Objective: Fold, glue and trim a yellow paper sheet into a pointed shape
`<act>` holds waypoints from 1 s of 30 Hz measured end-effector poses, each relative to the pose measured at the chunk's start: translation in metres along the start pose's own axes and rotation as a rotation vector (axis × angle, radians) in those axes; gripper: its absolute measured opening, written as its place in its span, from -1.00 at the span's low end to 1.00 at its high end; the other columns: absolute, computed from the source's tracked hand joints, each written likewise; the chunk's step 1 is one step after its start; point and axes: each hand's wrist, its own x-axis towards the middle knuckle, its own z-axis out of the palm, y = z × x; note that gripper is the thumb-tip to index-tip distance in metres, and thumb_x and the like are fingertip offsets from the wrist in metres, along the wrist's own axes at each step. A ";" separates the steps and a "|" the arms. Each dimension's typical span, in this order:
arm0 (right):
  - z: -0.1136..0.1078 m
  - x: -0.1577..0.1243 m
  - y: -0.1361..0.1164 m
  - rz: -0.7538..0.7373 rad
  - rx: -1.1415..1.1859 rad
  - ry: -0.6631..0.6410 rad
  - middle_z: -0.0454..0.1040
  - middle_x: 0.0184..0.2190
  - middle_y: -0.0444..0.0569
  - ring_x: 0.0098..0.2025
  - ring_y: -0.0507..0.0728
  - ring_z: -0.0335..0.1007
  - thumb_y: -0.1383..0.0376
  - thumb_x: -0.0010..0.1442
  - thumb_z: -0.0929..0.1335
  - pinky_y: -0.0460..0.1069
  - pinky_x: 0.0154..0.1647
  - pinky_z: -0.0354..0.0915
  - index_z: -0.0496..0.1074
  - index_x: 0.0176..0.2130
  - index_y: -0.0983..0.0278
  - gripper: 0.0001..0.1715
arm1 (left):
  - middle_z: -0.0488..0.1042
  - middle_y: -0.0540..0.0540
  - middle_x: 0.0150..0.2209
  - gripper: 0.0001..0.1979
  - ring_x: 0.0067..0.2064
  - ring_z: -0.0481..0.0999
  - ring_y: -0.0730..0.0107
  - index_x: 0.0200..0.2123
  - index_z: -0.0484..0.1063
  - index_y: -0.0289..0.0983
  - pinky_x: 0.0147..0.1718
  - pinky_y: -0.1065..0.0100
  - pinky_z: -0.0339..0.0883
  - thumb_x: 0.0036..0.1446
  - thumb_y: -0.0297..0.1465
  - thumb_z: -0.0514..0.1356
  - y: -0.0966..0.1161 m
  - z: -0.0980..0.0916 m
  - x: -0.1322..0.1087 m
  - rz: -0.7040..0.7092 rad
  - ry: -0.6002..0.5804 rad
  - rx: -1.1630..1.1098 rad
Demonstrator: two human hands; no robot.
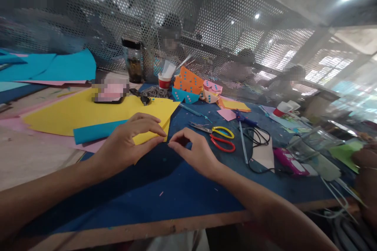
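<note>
Both hands meet near the front of the desk [182,196], at the near corner of the yellow paper [97,108]. The left hand [129,139] arches over that corner, its thumb and forefinger curved with their tips close together; the right hand [198,153] has thumb and forefinger tips drawn in tight, just beside the left. Whether either set of fingers pinches something tiny cannot be told. If they do, a slight slip could drop it onto the dark surface, where it could pass for one of the pink scraps [161,193].

The left hand also overlaps the blue folded strip [98,130], so a careless sweep of that wrist could push the strip or crease the sheet. The scissors [210,130] lie near the right hand, blade tips pointing leftward; reaching outward without looking could bring knuckles against them. Further right, the loose black cord [250,164] could snag a passing forearm.
</note>
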 end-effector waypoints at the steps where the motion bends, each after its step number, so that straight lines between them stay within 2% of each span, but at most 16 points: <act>1: 0.000 0.000 0.000 -0.008 -0.001 0.017 0.75 -0.13 -0.05 -0.10 0.15 0.67 0.16 0.59 0.58 0.01 0.00 0.54 0.68 -0.10 0.19 -0.81 | 0.86 -0.03 -0.13 -0.87 0.17 0.77 -0.03 -0.13 0.82 0.04 0.20 0.04 0.68 0.50 -0.16 0.43 0.001 0.001 -0.002 0.004 -0.026 -0.014; 4: -0.001 -0.001 0.001 -0.030 0.007 0.051 0.75 -0.14 -0.05 -0.12 0.16 0.66 0.16 0.57 0.58 0.02 0.00 0.55 0.67 -0.10 0.19 -0.82 | 0.87 -0.01 -0.08 -0.93 0.22 0.76 -0.04 -0.08 0.83 0.06 0.25 0.05 0.66 0.47 -0.20 0.48 0.003 0.003 -0.005 0.000 -0.085 -0.032; 9: 0.000 -0.003 0.001 -0.038 0.003 0.047 0.73 -0.16 -0.05 -0.12 0.15 0.64 0.15 0.56 0.57 0.02 0.00 0.55 0.67 -0.12 0.18 -0.81 | 0.87 -0.05 -0.10 -0.89 0.22 0.76 -0.08 -0.12 0.84 0.04 0.24 0.03 0.69 0.49 -0.15 0.48 0.005 0.001 -0.004 -0.011 -0.118 -0.039; 17: 0.000 -0.004 0.001 -0.069 -0.026 0.011 0.74 -0.15 -0.04 -0.11 0.15 0.66 0.12 0.62 0.56 0.02 0.00 0.54 0.68 -0.12 0.18 -0.77 | 0.86 0.01 -0.16 -0.86 0.14 0.78 0.06 -0.14 0.79 0.00 0.15 0.16 0.66 0.57 -0.29 0.42 0.010 0.002 -0.004 0.121 -0.074 -0.026; 30: -0.003 -0.005 -0.003 -0.044 0.019 -0.064 0.77 -0.13 -0.05 -0.08 0.16 0.68 0.17 0.59 0.58 0.02 0.02 0.54 0.70 -0.12 0.18 -0.81 | 0.83 0.02 -0.18 -0.85 0.11 0.79 0.11 -0.19 0.72 -0.06 0.10 0.18 0.62 0.51 -0.38 0.40 0.010 0.004 -0.006 0.188 -0.098 0.004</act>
